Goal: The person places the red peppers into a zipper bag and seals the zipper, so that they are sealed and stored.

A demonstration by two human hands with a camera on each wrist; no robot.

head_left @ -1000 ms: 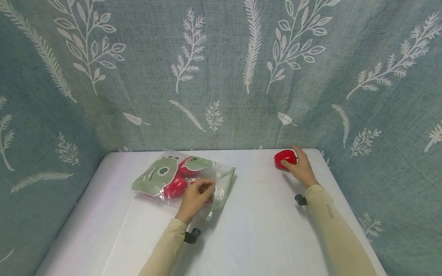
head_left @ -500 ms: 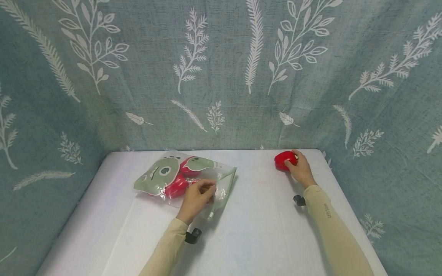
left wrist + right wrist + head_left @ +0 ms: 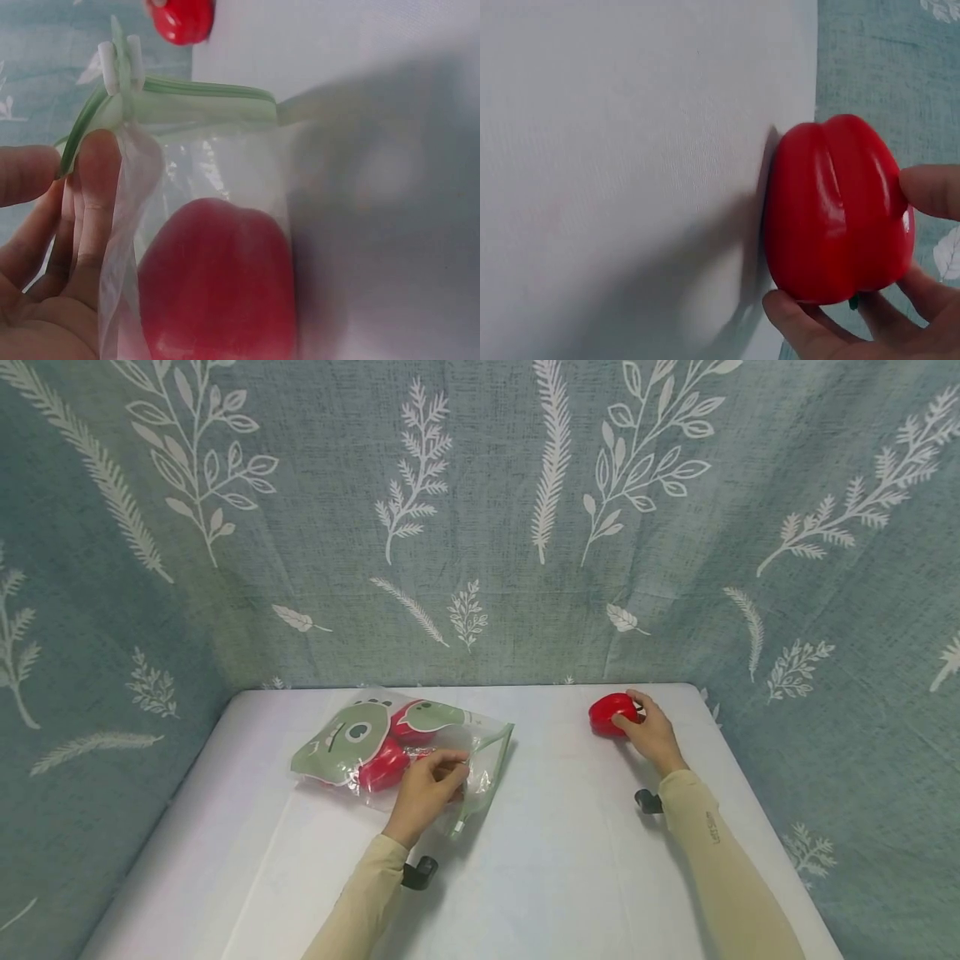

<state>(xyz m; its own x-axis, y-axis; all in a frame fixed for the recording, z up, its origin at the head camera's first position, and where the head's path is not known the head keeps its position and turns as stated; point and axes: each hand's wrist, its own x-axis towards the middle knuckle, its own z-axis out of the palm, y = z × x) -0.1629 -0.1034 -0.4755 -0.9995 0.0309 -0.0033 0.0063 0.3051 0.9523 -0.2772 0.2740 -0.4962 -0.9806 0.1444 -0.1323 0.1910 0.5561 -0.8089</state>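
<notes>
A clear zip bag [image 3: 322, 758] with a green cartoon print lies at the left of the table with several red bell peppers inside. My left hand [image 3: 422, 795] pinches its green-edged mouth between thumb and fingers. Close up in the left wrist view, one bagged pepper [image 3: 217, 289] shows through the plastic, and a white slider [image 3: 109, 69] sits on the zip. At the back right, my right hand [image 3: 654, 737] grips another red bell pepper [image 3: 840, 214] by its stem end. Fingers and thumb spread around it, and its green stem peeks out below.
A white-covered table [image 3: 555, 843] spans the area between my arms. Blue-green curtain [image 3: 495, 527] with white leaf prints stands right behind its back edge and along both sides. A dark camera mount sits at each wrist.
My right hand has closed its fingers around the red bell pepper and shifted it slightly left. The left hand keeps its pinch on the bag's mouth.
</notes>
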